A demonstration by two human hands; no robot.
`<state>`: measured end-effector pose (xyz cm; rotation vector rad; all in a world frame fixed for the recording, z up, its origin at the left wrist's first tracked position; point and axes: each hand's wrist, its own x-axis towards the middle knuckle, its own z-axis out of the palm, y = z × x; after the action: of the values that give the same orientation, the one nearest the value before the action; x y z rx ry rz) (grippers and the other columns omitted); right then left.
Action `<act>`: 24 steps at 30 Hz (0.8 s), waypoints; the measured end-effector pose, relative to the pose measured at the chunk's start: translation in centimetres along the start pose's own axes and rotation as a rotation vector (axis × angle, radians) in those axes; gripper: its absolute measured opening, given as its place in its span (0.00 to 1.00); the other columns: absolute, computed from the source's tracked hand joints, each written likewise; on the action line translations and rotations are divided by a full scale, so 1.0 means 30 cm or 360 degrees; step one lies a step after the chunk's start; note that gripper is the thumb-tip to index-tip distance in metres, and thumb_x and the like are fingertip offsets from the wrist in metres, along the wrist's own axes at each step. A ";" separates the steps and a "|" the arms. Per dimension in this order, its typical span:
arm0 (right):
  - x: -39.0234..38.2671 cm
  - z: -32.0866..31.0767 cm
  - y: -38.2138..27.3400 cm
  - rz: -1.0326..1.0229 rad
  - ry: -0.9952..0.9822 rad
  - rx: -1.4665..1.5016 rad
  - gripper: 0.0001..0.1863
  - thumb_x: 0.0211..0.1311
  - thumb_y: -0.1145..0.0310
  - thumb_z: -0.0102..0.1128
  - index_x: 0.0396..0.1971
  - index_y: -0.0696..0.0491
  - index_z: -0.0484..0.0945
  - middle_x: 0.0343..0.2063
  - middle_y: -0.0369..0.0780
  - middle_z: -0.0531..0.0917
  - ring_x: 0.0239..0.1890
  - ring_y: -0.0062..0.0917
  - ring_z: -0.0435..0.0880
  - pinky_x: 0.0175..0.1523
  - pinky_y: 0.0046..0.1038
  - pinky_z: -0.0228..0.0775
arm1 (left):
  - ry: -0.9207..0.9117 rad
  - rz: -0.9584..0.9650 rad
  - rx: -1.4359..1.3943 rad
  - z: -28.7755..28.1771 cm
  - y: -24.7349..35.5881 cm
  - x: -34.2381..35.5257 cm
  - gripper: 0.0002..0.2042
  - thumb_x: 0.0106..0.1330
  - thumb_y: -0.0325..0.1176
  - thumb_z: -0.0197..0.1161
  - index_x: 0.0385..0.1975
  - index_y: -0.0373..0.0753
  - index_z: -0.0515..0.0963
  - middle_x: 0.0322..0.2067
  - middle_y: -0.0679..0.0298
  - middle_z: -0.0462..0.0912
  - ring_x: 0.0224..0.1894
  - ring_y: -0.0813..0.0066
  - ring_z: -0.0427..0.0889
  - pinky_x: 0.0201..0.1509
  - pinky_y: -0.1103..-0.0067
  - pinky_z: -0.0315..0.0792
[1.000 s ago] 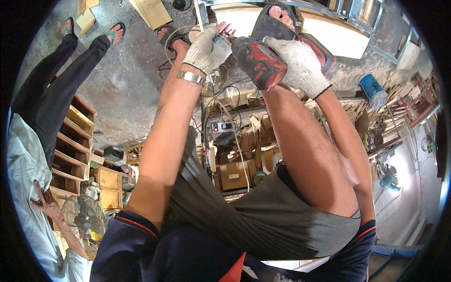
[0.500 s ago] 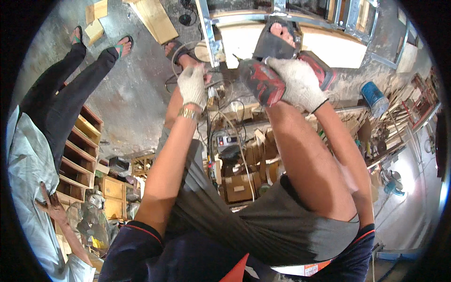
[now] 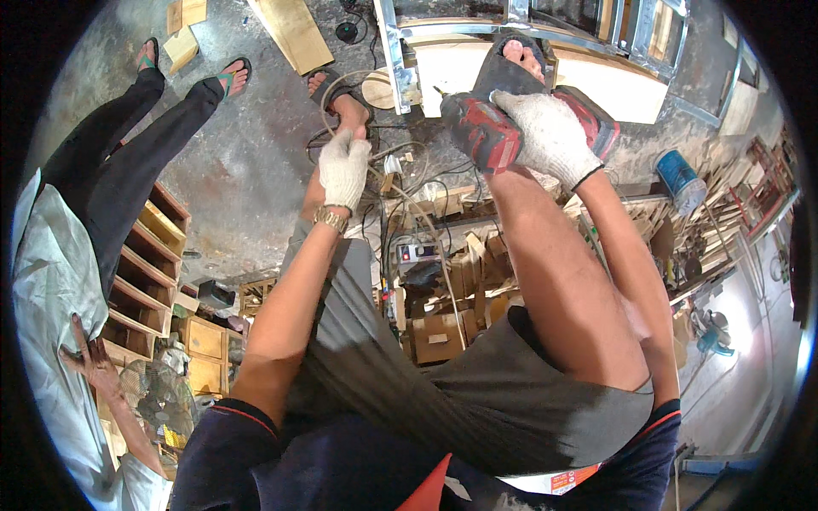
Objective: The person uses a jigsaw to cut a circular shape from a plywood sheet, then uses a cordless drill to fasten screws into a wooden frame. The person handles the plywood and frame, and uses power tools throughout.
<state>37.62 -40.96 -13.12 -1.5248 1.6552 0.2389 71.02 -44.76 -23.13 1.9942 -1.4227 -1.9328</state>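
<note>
At your far left, a co-worker's sandalled foot stands near enough that an unwatched step might bring it toward the loose cable. That cable loops beside your left foot; a shift of your leg could snag it. Your gloved left hand hangs by that ankle, and I cannot tell whether its fingers hold anything; knit glove fabric could hide a poor grip on something small. Next comes the metal frame, with the bit of the red-and-black drill aimed roughly its way. The drill is over your right shin, just beside your bare-toed right foot, so a slip or stray trigger pull could hurt it. Your right hand's fingers are wrapped round the drill; a spinning bit could catch loose glove yarn.
</note>
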 end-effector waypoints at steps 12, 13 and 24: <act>-0.090 -0.172 -0.070 -0.0036 0.0109 0.0249 0.31 0.49 0.53 0.67 0.53 0.54 0.78 0.40 0.52 0.84 0.44 0.48 0.83 0.50 0.42 0.75 | -0.0180 0.0371 0.1362 -0.155 -0.296 0.027 0.18 0.61 0.49 0.57 0.35 0.39 0.82 0.37 0.50 0.85 0.41 0.48 0.83 0.44 0.56 0.75; -0.090 -0.189 -0.077 -0.0007 0.0077 0.0280 0.32 0.49 0.53 0.68 0.53 0.55 0.78 0.40 0.52 0.84 0.44 0.48 0.83 0.50 0.42 0.75 | -0.0093 0.0490 0.1292 -0.154 -0.288 0.030 0.18 0.60 0.48 0.58 0.34 0.39 0.81 0.35 0.50 0.84 0.40 0.47 0.83 0.43 0.55 0.75; 0.077 0.012 -0.194 0.0381 0.0136 0.1003 0.30 0.51 0.59 0.70 0.54 0.57 0.77 0.38 0.46 0.85 0.40 0.39 0.84 0.45 0.38 0.76 | 0.0133 0.0170 0.0968 -0.152 -0.240 0.040 0.15 0.59 0.43 0.60 0.35 0.37 0.79 0.34 0.47 0.83 0.42 0.43 0.81 0.48 0.56 0.73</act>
<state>43.21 -43.80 -12.63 -0.8750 1.7588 -0.2132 78.57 -43.78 -27.16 2.1031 -2.2389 -1.4626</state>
